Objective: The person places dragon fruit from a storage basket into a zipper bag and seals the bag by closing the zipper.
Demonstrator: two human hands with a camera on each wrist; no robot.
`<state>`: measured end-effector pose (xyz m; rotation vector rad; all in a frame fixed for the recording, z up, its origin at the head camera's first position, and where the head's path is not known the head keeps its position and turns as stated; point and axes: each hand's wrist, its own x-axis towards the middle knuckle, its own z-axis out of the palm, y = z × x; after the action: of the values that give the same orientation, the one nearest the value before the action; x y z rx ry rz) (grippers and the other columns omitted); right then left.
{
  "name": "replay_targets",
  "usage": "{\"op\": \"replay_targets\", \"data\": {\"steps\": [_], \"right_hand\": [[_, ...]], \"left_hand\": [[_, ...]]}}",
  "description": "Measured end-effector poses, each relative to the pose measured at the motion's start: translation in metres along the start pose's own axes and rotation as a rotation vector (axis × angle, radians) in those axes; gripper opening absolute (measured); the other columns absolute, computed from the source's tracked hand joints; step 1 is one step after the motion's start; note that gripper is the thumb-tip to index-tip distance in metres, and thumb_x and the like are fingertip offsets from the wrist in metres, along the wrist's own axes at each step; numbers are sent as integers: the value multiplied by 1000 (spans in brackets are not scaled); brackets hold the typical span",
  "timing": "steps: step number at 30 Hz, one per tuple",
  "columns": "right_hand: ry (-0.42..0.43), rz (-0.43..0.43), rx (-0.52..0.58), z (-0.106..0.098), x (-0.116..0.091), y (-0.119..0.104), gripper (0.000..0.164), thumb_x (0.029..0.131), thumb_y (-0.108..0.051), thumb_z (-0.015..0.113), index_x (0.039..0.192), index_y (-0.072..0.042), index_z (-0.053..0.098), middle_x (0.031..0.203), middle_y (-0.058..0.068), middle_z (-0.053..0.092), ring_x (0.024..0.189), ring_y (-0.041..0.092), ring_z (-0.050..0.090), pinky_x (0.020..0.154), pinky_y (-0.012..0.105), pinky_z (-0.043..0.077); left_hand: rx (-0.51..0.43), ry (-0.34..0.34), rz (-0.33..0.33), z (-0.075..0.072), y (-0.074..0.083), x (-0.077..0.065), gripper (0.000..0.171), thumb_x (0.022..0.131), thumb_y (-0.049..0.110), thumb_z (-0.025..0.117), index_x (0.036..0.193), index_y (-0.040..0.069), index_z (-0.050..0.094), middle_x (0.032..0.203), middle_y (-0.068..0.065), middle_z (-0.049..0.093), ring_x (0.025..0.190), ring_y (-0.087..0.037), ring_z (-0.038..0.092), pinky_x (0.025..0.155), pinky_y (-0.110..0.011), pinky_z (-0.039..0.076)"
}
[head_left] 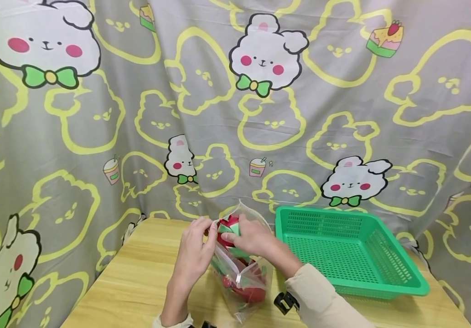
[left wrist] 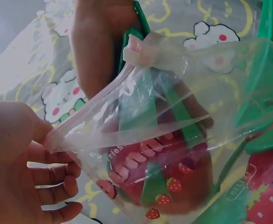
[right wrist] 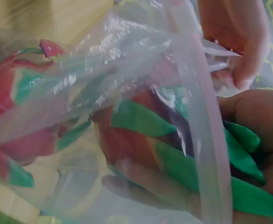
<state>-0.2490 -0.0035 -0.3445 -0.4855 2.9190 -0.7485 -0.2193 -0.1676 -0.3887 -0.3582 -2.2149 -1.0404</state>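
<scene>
A clear zip bag [head_left: 240,314] printed with small strawberries stands upright on the wooden table, its mouth spread. Thumb and fingertips of my left hand [head_left: 194,248] pinch the bag's left edge; in the left wrist view the other fingers of this hand [left wrist: 15,158] are spread loosely. My right hand [head_left: 256,237] reaches into the mouth and grips a red dragon fruit [right wrist: 132,144] with long green scales, its fingers along the fruit behind the plastic. Another dragon fruit [head_left: 252,292] lies lower in the bag. A white slider [left wrist: 139,53] sits on the zip.
A green slotted plastic basket [head_left: 417,284] stands on the table [head_left: 137,273] to the right of the bag. Behind hangs a grey curtain [head_left: 214,123] with rabbit drawings, close to the table's back edge.
</scene>
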Motion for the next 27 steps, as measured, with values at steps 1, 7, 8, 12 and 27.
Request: {"op": "replay_targets", "data": {"steps": [1, 7, 8, 12, 27], "right_hand": [[-3, 1, -7, 3, 1, 0, 85, 97, -48, 67, 150, 10, 36, 128, 28, 64, 117, 38, 64, 91, 50, 53], [3, -38, -54, 15, 1, 1, 73, 93, -45, 72, 139, 8, 47, 103, 19, 68, 94, 32, 69, 78, 46, 55], [-4, -51, -49, 14, 1, 1, 72, 93, -43, 73, 139, 6, 47, 100, 16, 67, 90, 29, 67, 75, 44, 55], [-53, -108, -15, 8, -1, 3, 68, 93, -35, 73, 145, -1, 45, 94, 8, 62, 77, 21, 59, 67, 39, 50], [280, -144, -121, 14, -6, 7, 43, 91, -38, 78, 106, 0, 65, 71, 2, 59, 66, 17, 60, 61, 35, 51]], "left_hand": [[-4, 1, 4, 0, 0, 0, 29, 100, 7, 59, 72, 13, 60, 76, 8, 53, 77, -11, 53, 71, -32, 48], [-26, 14, -6, -1, -3, -1, 32, 98, 5, 58, 69, 17, 56, 76, 8, 54, 76, -11, 53, 70, -33, 49], [-28, 14, -11, -2, -3, -1, 32, 98, 5, 58, 69, 18, 55, 77, 7, 54, 76, -11, 53, 70, -33, 49], [-22, 9, -13, -2, -3, 0, 31, 98, 6, 58, 70, 18, 56, 77, 7, 54, 76, -12, 52, 71, -31, 47], [-62, -23, -37, -4, 1, 0, 36, 95, 5, 59, 64, 20, 50, 72, 9, 51, 73, -13, 52, 70, -34, 47]]}}
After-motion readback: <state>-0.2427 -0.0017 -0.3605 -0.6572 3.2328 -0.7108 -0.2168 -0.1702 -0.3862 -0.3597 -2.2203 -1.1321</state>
